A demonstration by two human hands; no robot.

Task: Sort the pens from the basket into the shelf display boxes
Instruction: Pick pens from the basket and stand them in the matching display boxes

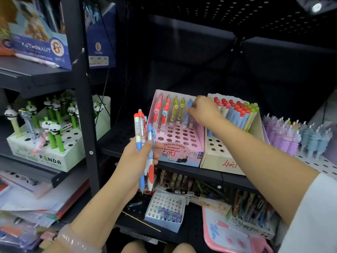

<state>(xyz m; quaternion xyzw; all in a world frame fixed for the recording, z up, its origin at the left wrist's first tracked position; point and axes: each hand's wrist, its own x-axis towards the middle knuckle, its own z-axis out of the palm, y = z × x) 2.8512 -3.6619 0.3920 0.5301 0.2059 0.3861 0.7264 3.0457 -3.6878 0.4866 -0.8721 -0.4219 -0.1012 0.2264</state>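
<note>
Left hand (135,157) grips several pens (145,143); right hand (204,111) pinches a blue pen (188,111).

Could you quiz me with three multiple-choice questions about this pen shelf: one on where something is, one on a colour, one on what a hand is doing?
1. Where is the panda box?
A. left of the pink box
B. right of it
C. on top of it

2. What colour is the pen at the right hand?
A. green
B. blue
C. black

3. What is the left hand doing?
A. hanging empty
B. pressing a box
C. holding several pens

Answers: 1 A, it sits on the left shelf, past the post from the pink box. 2 B, its top is blue. 3 C, its fingers wrap a bunch of pens.
</note>
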